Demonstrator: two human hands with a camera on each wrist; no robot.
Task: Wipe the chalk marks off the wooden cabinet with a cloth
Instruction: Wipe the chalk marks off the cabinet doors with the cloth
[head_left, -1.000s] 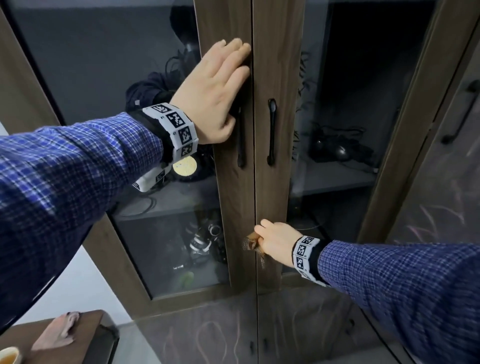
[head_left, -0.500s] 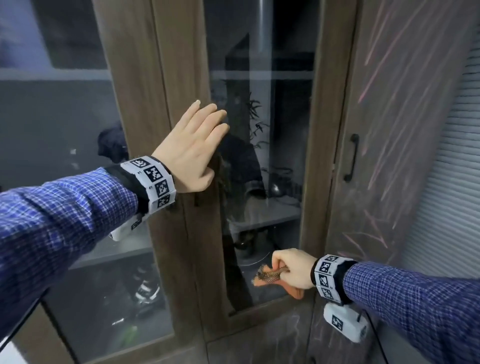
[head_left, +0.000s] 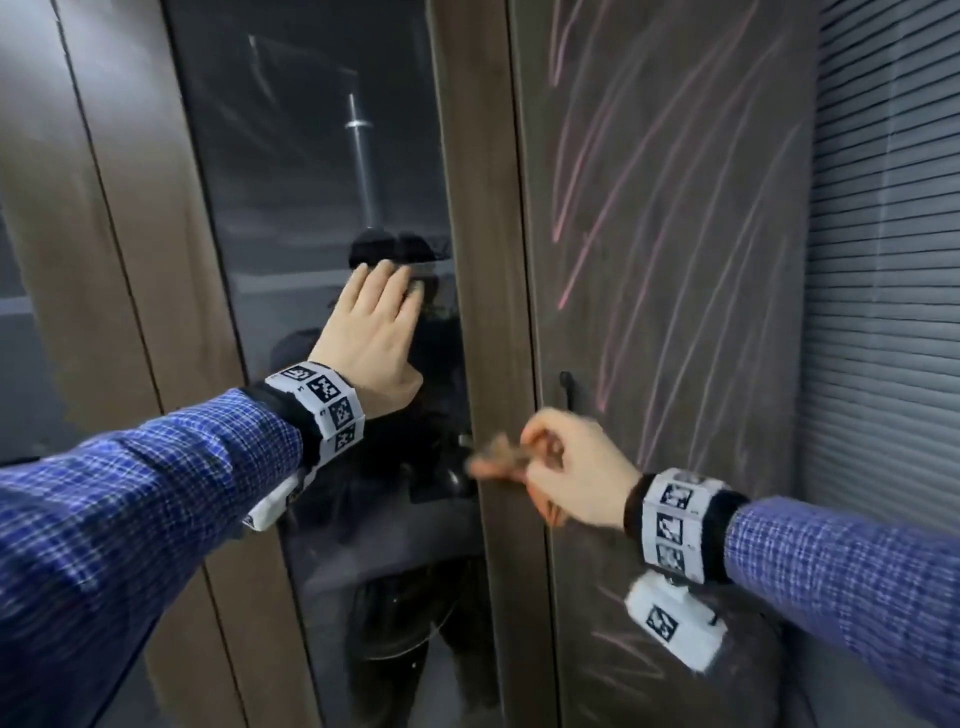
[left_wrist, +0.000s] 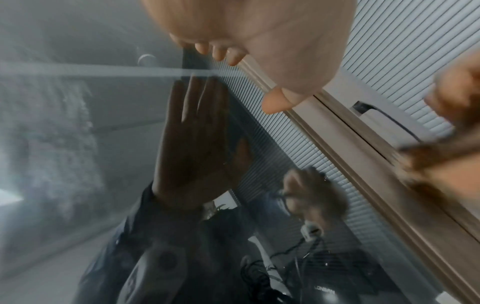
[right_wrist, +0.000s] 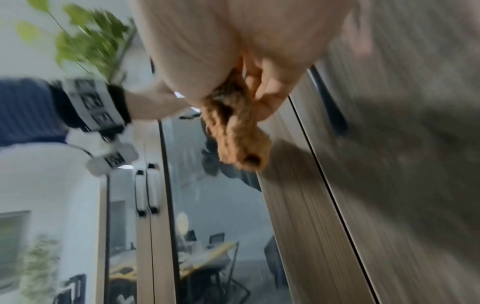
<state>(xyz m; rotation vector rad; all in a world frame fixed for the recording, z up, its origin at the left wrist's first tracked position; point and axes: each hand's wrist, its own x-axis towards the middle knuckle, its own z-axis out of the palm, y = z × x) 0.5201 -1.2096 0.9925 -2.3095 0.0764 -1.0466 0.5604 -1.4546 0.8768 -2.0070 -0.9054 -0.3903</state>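
A dark wooden cabinet door (head_left: 675, 291) on the right carries long pink chalk marks (head_left: 618, 176); more faint marks (head_left: 623, 644) sit lower down. My right hand (head_left: 566, 467) grips a bunched orange-brown cloth (head_left: 493, 457) (right_wrist: 239, 131) in front of the wooden frame post (head_left: 478, 208), just left of the marked door and below its black handle (head_left: 566, 389). My left hand (head_left: 374, 332) lies flat with straight fingers on the glass door (head_left: 311, 182); its reflection shows in the left wrist view. The picture is motion-blurred.
A window blind (head_left: 883, 260) fills the far right beside the cabinet. Wooden frame panels (head_left: 119, 208) stand to the left of the glass. Behind the glass are dark items on shelves and reflections.
The view has swung right and up, bringing the chalked door into sight. My right hand with the cloth has risen from the glass door's lower edge to the frame post. My left hand moved onto the glass.
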